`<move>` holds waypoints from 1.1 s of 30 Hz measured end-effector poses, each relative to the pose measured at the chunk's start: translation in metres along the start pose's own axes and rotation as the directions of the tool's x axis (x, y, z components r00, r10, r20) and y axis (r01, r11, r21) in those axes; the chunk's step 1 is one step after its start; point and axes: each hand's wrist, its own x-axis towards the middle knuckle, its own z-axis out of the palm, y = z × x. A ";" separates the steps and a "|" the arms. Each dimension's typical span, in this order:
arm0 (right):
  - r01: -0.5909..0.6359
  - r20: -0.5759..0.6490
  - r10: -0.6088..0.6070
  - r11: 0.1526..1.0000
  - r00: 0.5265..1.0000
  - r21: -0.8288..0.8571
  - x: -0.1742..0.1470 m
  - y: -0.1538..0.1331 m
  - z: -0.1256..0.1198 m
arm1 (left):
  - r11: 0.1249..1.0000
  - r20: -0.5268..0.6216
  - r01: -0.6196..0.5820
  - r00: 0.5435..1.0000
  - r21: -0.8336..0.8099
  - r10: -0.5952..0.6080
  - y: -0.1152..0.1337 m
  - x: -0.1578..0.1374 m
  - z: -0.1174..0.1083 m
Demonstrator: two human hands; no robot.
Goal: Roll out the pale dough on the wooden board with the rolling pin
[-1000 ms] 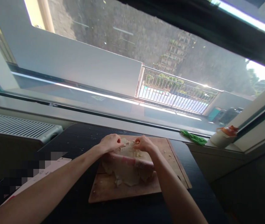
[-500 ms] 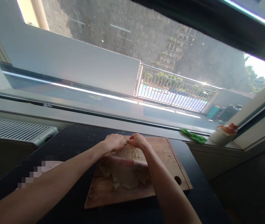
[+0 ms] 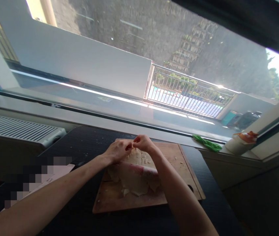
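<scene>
Where hands converge: left hand (image 3: 118, 150), right hand (image 3: 143, 143); fingers curled, cannot tell whether clamped;
Dough sheet (image 3: 135, 184): under fingers, extending nearer;
Board (image 3: 170, 152): beneath fingers.

Left hand (image 3: 119, 150) and right hand (image 3: 143, 143) work close together at the far part of what looks like dough (image 3: 134, 186), on a wooden board (image 3: 109, 198)
</scene>
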 end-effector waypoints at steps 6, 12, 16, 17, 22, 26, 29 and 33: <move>-0.025 -0.022 0.024 0.998 0.999 -0.065 -0.032 0.005 -0.003 | 0.982 0.205 -0.125 0.967 -0.145 0.153 -0.006 0.000 -0.014; 0.016 -0.002 -0.016 0.998 1.000 -0.065 -0.037 0.000 -0.006 | 0.996 0.249 0.003 0.968 -0.089 0.020 -0.011 0.004 -0.016; 0.020 0.141 -0.011 0.998 0.990 -0.066 -0.040 -0.004 -0.011 | 1.000 0.353 -0.009 0.936 0.022 0.001 0.002 0.010 -0.019; 0.033 0.154 -0.023 0.997 0.988 -0.064 -0.046 -0.005 -0.015 | 1.000 0.373 -0.012 0.928 0.022 0.003 0.002 0.010 -0.022; 0.253 -0.017 -0.253 0.967 0.967 -0.012 -0.114 0.008 -0.024 | 0.990 0.243 -0.004 0.969 -0.143 0.039 -0.015 -0.015 -0.034; 0.316 -0.039 -0.321 0.944 0.946 -0.094 -0.150 0.024 -0.009 | 1.000 0.134 0.004 0.991 -0.015 -0.002 -0.013 -0.041 -0.024; 0.323 -0.108 -0.336 0.938 0.935 -0.127 -0.133 0.025 -0.005 | 0.989 0.039 0.052 0.998 0.136 -0.058 -0.003 -0.027 -0.016; 0.232 -0.196 -0.266 0.956 0.944 -0.178 -0.093 0.024 -0.009 | 0.976 0.035 0.077 0.996 0.206 -0.086 -0.001 0.023 -0.010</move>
